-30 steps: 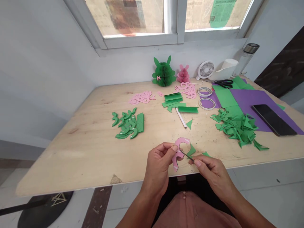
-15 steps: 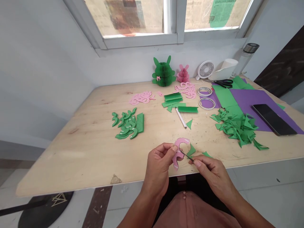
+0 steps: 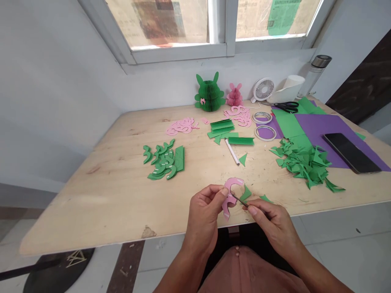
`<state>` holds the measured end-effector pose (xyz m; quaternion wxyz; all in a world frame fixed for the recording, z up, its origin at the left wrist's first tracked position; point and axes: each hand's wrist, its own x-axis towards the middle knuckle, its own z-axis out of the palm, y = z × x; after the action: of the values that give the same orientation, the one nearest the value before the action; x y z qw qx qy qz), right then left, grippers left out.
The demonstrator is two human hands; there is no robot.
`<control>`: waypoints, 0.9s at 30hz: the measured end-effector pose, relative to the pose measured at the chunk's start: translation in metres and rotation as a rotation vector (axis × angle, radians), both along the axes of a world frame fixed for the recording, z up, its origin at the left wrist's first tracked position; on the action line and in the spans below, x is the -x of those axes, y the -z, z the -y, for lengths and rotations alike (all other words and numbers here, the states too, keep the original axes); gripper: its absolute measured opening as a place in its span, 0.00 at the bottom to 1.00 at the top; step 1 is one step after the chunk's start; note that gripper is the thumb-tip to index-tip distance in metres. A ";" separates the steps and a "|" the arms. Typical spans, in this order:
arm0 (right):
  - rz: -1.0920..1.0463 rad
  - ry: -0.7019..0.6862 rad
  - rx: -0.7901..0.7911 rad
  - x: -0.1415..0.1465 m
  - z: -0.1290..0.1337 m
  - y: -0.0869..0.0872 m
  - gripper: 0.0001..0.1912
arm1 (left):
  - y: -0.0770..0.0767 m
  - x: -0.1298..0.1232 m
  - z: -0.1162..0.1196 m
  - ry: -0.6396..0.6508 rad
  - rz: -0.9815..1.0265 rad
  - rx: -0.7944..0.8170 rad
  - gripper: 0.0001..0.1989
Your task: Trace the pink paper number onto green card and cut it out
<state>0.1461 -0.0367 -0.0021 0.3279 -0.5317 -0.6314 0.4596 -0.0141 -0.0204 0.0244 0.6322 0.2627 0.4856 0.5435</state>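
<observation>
My left hand [image 3: 207, 209] pinches a curved pink paper piece [image 3: 231, 185] above the front edge of the table. Small white strips show on the pink piece. Between the fingers of my right hand [image 3: 270, 215] is a thin dark tool [image 3: 241, 200], whose tip touches the inner curve of the pink piece. The far end of the tool is hidden in that hand. Small green scraps [image 3: 246, 192] lie just beyond the fingers. A white pen [image 3: 232, 152] rests farther back, beside folded green paper [image 3: 241, 141].
Green cut pieces [image 3: 165, 162] lie left of centre, pink cutouts [image 3: 182, 126] behind them. A green paper figure [image 3: 209, 95] stands near the wall. To the right are green scraps [image 3: 305, 162], a phone [image 3: 351, 152], black scissors [image 3: 287, 106], tape rolls [image 3: 265, 133] and a fan [image 3: 263, 89].
The tool's tip has shifted very slightly against the pink piece. Both hands keep nearly the same place and hold, and the camera view has moved a little.
</observation>
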 end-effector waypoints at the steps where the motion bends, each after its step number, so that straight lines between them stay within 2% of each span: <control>1: -0.003 0.001 -0.003 0.000 0.000 0.000 0.20 | 0.000 0.000 0.000 -0.004 0.002 0.003 0.08; 16: 0.028 0.010 -0.064 0.001 -0.002 -0.003 0.20 | -0.002 -0.003 0.001 -0.064 0.050 0.027 0.08; 27: 0.041 0.016 -0.079 0.001 -0.002 -0.004 0.19 | -0.002 -0.004 0.001 -0.060 0.080 0.020 0.07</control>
<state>0.1446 -0.0346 0.0020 0.3389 -0.5326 -0.6515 0.4207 -0.0101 -0.0217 0.0266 0.6372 0.2198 0.4732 0.5673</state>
